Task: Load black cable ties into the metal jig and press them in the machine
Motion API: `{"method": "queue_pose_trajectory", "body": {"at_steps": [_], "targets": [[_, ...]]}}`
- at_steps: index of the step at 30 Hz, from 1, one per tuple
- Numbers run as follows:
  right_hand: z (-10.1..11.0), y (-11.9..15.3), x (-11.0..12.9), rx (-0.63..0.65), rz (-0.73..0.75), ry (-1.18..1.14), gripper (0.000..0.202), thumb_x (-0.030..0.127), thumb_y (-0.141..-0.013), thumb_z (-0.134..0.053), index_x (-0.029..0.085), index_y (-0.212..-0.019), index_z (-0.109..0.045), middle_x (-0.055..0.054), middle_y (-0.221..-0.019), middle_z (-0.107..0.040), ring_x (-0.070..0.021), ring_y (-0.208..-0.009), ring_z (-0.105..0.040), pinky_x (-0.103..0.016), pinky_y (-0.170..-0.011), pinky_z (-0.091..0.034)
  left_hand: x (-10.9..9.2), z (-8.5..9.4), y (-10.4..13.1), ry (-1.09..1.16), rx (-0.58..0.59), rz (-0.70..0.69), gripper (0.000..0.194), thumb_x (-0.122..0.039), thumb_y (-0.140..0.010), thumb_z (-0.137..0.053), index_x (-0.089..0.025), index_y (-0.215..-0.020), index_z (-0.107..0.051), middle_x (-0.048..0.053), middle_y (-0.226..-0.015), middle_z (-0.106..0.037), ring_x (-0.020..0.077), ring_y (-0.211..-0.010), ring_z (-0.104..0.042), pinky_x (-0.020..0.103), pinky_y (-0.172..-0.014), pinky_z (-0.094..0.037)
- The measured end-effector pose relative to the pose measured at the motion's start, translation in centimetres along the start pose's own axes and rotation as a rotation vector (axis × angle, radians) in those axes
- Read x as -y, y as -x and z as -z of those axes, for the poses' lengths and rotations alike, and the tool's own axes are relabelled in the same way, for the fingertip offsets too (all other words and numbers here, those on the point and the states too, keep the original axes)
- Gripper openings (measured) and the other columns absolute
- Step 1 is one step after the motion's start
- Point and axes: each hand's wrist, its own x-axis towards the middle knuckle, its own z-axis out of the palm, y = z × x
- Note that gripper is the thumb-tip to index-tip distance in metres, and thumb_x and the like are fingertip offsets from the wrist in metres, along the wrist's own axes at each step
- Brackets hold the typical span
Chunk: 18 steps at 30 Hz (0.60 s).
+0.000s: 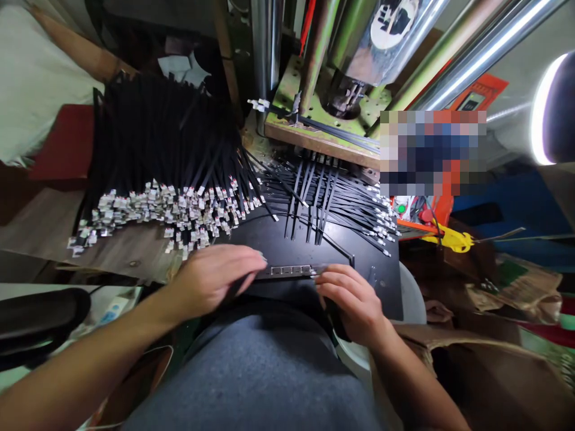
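Observation:
A narrow metal jig (290,270) with a row of slots lies along the near edge of the black work surface. My left hand (220,278) is at its left end, fingers pressed together. Something dark shows between those fingers and the thumb, too hidden to name. At the jig's right end, my right hand (348,296) curls around what looks like a black flat cable (335,320). Small silvery tips show at its fingertips, touching or very near the jig. Beyond the jig, several black flat cables (312,206) with metal ends lie across one another.
A large heap of black flat cables (166,137) with silvery connectors fills the left side. A green press (332,99) with steel columns stands behind. To the right are an orange control box (449,203), a yellow tool (453,238) and a bright lamp (545,111).

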Motion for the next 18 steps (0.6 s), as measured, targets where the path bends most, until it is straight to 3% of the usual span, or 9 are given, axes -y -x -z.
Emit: {"method": "queue_pose_trajectory", "body": {"at_steps": [3,6,18], "targets": [[-2.0,-1.9,0.4,-0.017,-0.026,-0.203,0.018,0.004,-0.088,-0.056,0.017,-0.099,-0.062,-0.008,-0.096,-0.069,-0.0164,-0.090,-0.066,-0.031,-0.079,-0.057,-2.0,-3.1,-0.6,0.121,0.020,0.001,0.023,-0.006,-0.085,-0.060,-0.019,-0.103,-0.065,0.002,-0.104,-0.073,0.0138,-0.102,-0.068,0.026,-0.092,-0.053],[-1.9,-2.9,0.6,-0.045,-0.093,-0.229,0.017,0.005,-0.085,-0.060,0.018,-0.095,-0.062,-0.006,-0.093,-0.070,-0.0151,-0.087,-0.068,-0.027,-0.077,-0.057,-2.7,-4.6,-1.6,0.159,0.040,0.048,0.021,-0.004,-0.083,-0.056,-0.018,-0.095,-0.065,0.002,-0.095,-0.073,0.0164,-0.100,-0.069,0.028,-0.085,-0.055],[-2.2,-2.4,0.3,-0.059,-0.047,-0.181,0.016,0.009,-0.090,-0.059,0.019,-0.101,-0.065,-0.008,-0.100,-0.072,-0.0168,-0.092,-0.069,-0.030,-0.081,-0.059,-5.4,-4.1,-3.7,-0.196,0.266,0.082,0.024,-0.005,-0.083,-0.044,-0.016,-0.080,-0.066,0.004,-0.074,-0.064,0.0213,-0.065,-0.062,0.035,-0.062,-0.052]]}}
